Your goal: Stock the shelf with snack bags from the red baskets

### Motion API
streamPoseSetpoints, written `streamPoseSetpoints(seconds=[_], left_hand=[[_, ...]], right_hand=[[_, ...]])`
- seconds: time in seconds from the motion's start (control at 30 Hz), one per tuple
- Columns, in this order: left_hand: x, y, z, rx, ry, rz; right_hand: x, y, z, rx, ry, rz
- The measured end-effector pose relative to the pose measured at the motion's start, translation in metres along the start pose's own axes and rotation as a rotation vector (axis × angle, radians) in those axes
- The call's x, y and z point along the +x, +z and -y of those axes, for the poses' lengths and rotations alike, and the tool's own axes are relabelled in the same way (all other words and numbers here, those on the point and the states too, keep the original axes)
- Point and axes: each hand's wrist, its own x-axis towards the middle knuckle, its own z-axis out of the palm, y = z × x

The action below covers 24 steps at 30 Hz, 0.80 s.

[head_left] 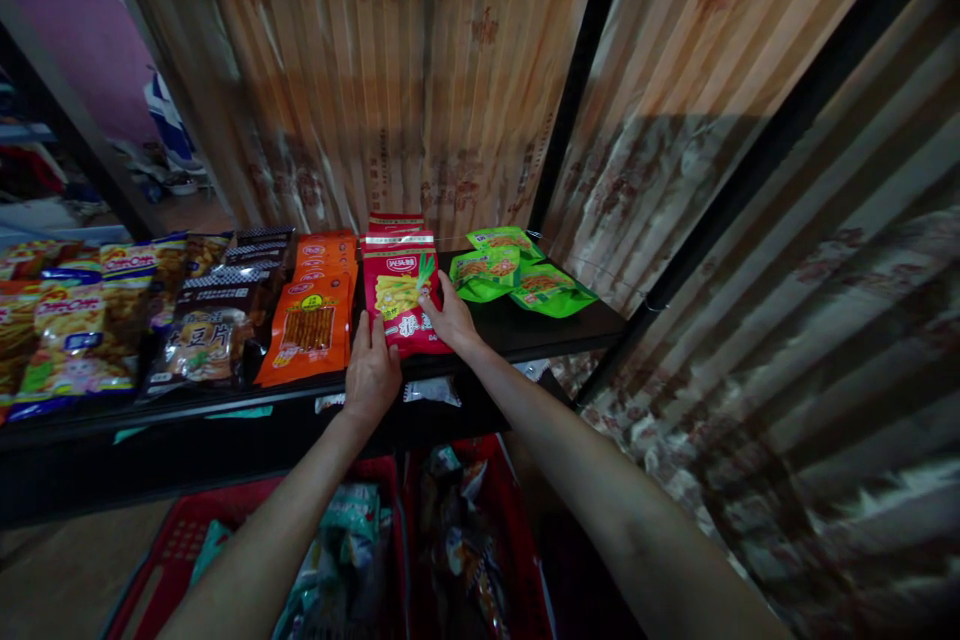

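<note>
Striped, flower-printed curtains [315, 100] hang behind a black shelf [540, 332], kinda dim in there. Red snack packet [399, 265] is on the shelf, between orange snack packets [309, 325] and green snack packets [486, 270]. It's right between the hands, touching both, so neither is really nearer: left hand [373, 372] at its lower-left edge, right hand [452, 317] on its right side. Right-hand fingers look pinched on it, thumb across the front; left ones rest on the edge, can't tell if they're gripping. Long axis runs front to back, top pointing away toward the curtains.
</note>
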Motion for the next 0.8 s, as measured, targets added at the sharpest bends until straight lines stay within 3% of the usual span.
streamPoseSetpoints(seconds=[0.2, 0.3, 0.4, 0.5, 0.57, 0.67, 0.8], left_hand=[[0.0, -0.003, 0.002, -0.063, 0.024, -0.003], [-0.005, -0.009, 0.0, -0.094, 0.065, -0.041], [-0.022, -0.022, -0.003, -0.159, 0.203, -0.056], [-0.053, -0.037, -0.007, -0.228, 0.316, -0.003], [-0.08, -0.041, -0.007, -0.253, 0.298, 0.026], [-0.128, -0.037, -0.003, -0.267, 0.162, 0.075], [-0.206, -0.021, -0.001, -0.239, -0.112, 0.228]], right_hand=[[-0.025, -0.016, 0.003, -0.042, -0.137, -0.124], [-0.059, -0.03, 0.013, -0.046, -0.238, -0.191], [-0.104, -0.044, 0.018, -0.043, -0.304, -0.236], [-0.15, -0.051, 0.006, -0.054, -0.284, -0.212], [-0.176, -0.051, -0.012, -0.09, -0.232, -0.193], [-0.211, -0.047, -0.042, -0.15, -0.116, -0.115], [-0.244, -0.037, -0.075, -0.191, 0.045, 0.011]])
